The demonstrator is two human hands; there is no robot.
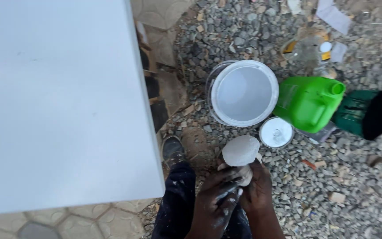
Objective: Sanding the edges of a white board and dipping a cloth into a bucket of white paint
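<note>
Below the white bucket (244, 93), over the gravel (332, 186), both hands meet around a pale rounded pad (240, 150) smeared with white. Left hand (215, 197), streaked with paint, has its fingers (228, 188) clenched on the lower part of the pad; right hand (258, 188) grasps it from the other side, touching the left. A small open tin (276, 132) sits just beside the bucket, with a green jug (308, 102) and a dark green container (365, 113) lying beyond. A white panel (58, 97) fills the left, above a shoe (172, 149) and a paint-flecked trouser leg (177, 199).
</note>
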